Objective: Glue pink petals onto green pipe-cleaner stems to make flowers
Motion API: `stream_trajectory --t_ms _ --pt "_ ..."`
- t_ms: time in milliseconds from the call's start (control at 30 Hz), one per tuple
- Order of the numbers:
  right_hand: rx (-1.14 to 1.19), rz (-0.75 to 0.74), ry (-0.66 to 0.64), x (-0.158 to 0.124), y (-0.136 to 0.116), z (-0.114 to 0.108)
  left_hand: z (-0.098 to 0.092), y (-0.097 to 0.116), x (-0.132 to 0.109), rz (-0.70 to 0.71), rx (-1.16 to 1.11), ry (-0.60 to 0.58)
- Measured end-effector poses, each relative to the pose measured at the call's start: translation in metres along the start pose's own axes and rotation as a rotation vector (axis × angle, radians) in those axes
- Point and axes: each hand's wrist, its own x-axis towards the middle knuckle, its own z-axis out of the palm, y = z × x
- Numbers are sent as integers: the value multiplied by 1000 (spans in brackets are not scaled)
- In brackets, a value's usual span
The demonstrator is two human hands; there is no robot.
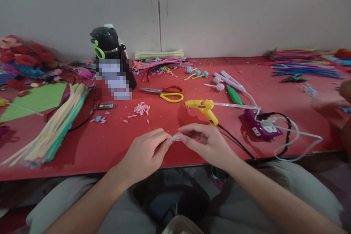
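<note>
A small pink-and-green fuzzy craft piece is held above the front of the red table. My left hand pinches its green end between thumb and forefinger. On the pink side, the thumb and fingers of my right hand close around it, partly hiding its shape. A heap of short pink pieces lies just beyond my left hand. Behind my right hand rests a yellow glue gun with a clear glue stick in its back. Scissors with red and yellow handles lie farther back.
At left lies a bundle of cream and green pipe cleaners beside a black bottle. A purple power strip with looping cables sits at right. Pink and blue fuzzy balls lie at the back. Another person's hand shows at the right edge.
</note>
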Motion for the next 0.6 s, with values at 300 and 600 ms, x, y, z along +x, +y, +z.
stream_trajectory --t_ms 300,600 --pt "-29 -11 14 1 2 3 0 0 -1 7 11 -1" --pt "53 -20 -47 0 0 -2 -2 -1 0 -40 -44 -13"
